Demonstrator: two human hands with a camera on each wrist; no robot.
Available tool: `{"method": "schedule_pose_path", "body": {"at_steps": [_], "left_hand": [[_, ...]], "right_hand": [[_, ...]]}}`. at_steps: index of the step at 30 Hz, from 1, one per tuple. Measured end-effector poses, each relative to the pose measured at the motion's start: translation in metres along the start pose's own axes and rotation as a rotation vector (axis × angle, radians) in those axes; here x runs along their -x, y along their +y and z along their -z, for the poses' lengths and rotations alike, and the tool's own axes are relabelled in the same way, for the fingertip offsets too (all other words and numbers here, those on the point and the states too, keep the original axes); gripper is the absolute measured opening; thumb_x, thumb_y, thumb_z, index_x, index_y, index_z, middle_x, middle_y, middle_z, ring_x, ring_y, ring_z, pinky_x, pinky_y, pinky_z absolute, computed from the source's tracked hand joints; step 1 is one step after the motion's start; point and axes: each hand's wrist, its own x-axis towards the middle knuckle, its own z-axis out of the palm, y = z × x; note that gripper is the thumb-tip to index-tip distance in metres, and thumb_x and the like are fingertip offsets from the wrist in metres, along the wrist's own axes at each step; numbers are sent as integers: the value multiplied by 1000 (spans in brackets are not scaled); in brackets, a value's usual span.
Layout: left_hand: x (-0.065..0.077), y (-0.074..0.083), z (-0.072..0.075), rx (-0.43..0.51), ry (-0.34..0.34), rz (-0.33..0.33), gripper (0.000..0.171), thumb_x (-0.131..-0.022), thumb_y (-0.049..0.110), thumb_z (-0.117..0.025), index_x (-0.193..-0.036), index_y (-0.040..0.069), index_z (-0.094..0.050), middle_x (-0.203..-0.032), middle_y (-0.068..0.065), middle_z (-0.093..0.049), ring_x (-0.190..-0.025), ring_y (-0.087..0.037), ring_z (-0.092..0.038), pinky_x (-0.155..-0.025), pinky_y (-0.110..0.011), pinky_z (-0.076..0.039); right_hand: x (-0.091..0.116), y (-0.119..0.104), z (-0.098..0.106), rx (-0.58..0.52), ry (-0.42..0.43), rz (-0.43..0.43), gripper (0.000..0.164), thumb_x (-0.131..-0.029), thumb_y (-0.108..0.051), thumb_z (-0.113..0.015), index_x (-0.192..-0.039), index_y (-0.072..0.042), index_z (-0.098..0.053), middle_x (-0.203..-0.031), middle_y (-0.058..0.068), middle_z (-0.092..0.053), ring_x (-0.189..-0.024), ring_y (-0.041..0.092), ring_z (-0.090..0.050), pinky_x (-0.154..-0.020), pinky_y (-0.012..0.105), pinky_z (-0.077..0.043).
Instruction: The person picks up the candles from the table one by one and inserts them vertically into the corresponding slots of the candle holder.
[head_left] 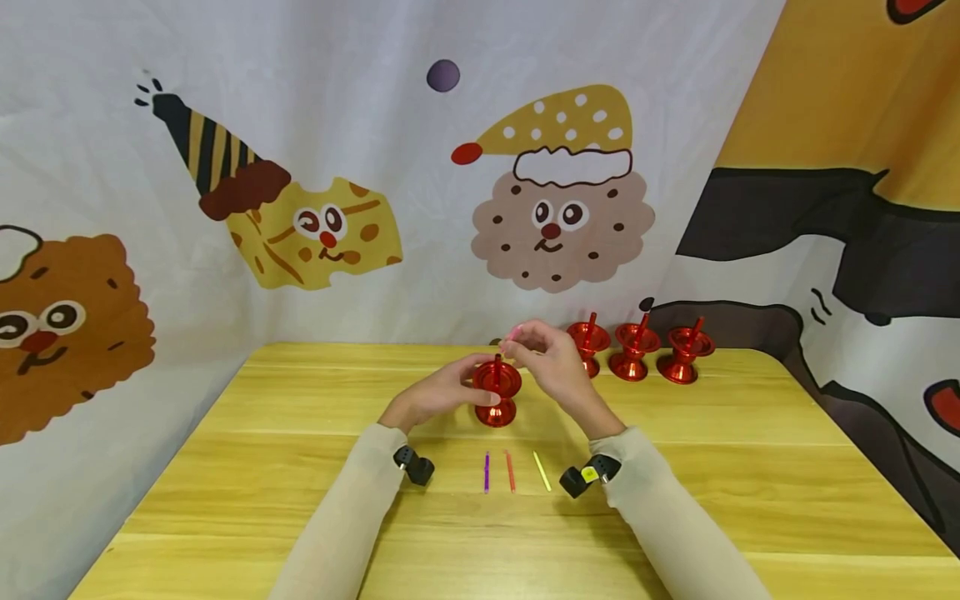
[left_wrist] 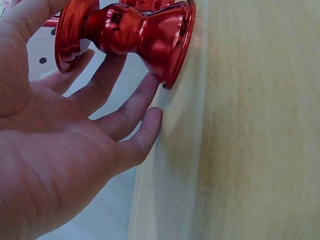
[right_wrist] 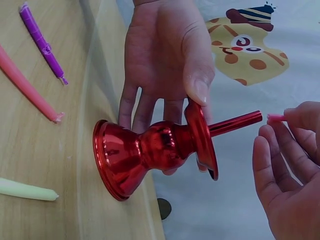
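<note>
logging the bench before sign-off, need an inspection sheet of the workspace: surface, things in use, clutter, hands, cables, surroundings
Surface: light wood-grain table
Job's things: red holder, upright; purple candle, coral candle and pale yellow candle lying in front of it; three more red holders to the right, farther back
Clutter: nothing seen
Grippers: left hand holds the red holder; right hand pinches a pink candle, mostly hidden, near the holder's tube
Cables: nothing seen
Surroundings: cartoon-printed cloth behind the table

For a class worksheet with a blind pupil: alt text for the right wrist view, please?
A left hand holds a shiny red candlestick while, near its tube, a right hand pinches a pink candle. A purple candle, a coral candle and a pale yellow candle lie on the wooden table.
</note>
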Motion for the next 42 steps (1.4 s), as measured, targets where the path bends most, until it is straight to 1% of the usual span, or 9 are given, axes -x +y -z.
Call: {"method": "schedule_pose_path", "body": {"at_steps": [1, 3, 10, 16, 20, 23, 29, 37, 42], "left_hand": [[0, 0, 0, 3, -2, -1, 75, -104, 20, -77, -169, 9, -41, -155, -15, -59, -141, -34, -57, -123, -60, -39], [0, 0, 0, 9, -5, -3, 75, -103, 19, -77, -169, 10, -41, -154, -14, -60, -140, -33, -58, -122, -59, -40], [-1, 1, 0, 6, -11, -5, 73, -104, 19, -77, -168, 12, -42, -152, -12, -62, -138, -31, -60, -121, -57, -43], [-1, 1, 0, 19, -9, -5, 73, -103, 17, -77, -167, 12, -43, -152, -12, -61, -137, -31, -60, -121, -56, -42], [-2, 1, 0, 19, -10, -4, 73, -103, 17, -78, -168, 13, -44, -153, -12, -60, -138, -31, -59, -122, -56, -42], [-1, 1, 0, 19, -12, -9, 73, -103, 17, -77, -168, 12, -44, -154, -12, -60, -138, -31, -59, -121, -56, -42], [-1, -1, 0, 25, -19, -10, 73, -104, 17, -77, -168, 11, -42, -154, -13, -60, -137, -31, -60, -121, -55, -43], [0, 0, 0, 22, -25, -17, 71, -104, 17, -76, -167, 10, -44, -153, -13, -61, -135, -30, -61, -121, -54, -43], [1, 1, 1, 17, -25, -25, 71, -104, 18, -76, -167, 10, -44, -154, -12, -60, -136, -30, -61, -121, -56, -42]], "right_hand": [[0, 0, -1, 11, 2, 5, 11, -106, -10, -74, -109, 1, -74, -108, 14, -78, -98, 30, -74, -84, 40, -66], [0, 1, -2, 28, 4, 20, 10, -106, -8, -73, -110, 1, -74, -106, 14, -78, -96, 30, -73, -83, 39, -66], [0, 3, -4, 78, 18, 68, 4, -105, -6, -74, -107, -2, -75, -101, 11, -77, -89, 28, -72, -77, 29, -62], [-1, 4, -4, 158, 17, 110, 4, -105, -7, -74, -107, -4, -74, -96, 7, -76, -85, 24, -68, -78, 32, -56], [0, 4, -4, 192, 11, 131, 3, -104, -5, -73, -107, -5, -74, -93, 5, -76, -84, 22, -68, -77, 33, -56], [0, 5, -5, 201, 4, 161, 6, -103, -1, -73, -106, -6, -74, -93, 6, -76, -83, 21, -68, -75, 32, -56], [0, 6, -7, 242, -8, 217, 4, -103, 0, -73, -106, -2, -73, -94, 7, -77, -83, 21, -70, -72, 31, -59], [0, 5, -10, 356, -18, 276, 6, -100, 3, -74, -103, -2, -74, -101, 9, -75, -86, 23, -73, -73, 37, -63], [0, 2, -9, 348, -7, 291, 5, -101, 1, -74, -105, -1, -76, -103, 11, -75, -85, 25, -75, -75, 42, -65]]}}
